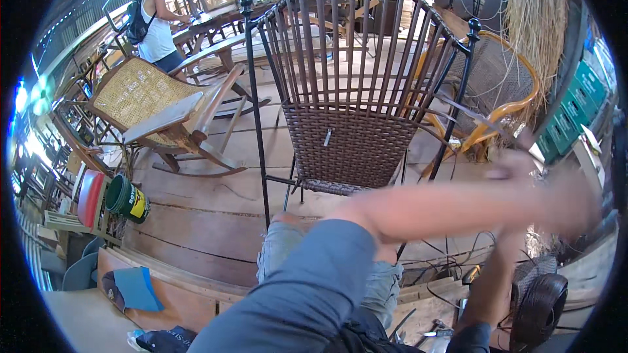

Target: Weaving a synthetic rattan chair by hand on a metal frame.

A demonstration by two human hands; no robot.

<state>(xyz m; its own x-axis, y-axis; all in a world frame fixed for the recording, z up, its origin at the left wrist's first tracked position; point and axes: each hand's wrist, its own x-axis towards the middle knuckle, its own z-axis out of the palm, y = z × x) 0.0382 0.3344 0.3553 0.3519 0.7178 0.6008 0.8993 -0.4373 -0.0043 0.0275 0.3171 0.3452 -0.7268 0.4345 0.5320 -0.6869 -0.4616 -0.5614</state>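
In front of me stands a half-woven dark brown chair point(353, 140), its lower part in close weave and its upper spokes bare within a black metal frame. A short pale metal piece point(328, 137) sticks out of the weave. My left arm reaches across to the right, where my left hand point(570, 204) is smeared by motion. My right forearm rises from the lower right, behind the left one; my right hand point(513, 167) is blurred too. A dark weaving strand point(474, 116) stretches from the chair's right side toward my hands. Their fingers cannot be made out.
A cane rocking chair point(147, 95) and a dark green bucket point(127, 199) stand left. On the right are a rattan chair point(500, 72), hanging straw-like fibres point(540, 19) and a coil of dark strand point(543, 307). Another person point(157, 23) works at a far table.
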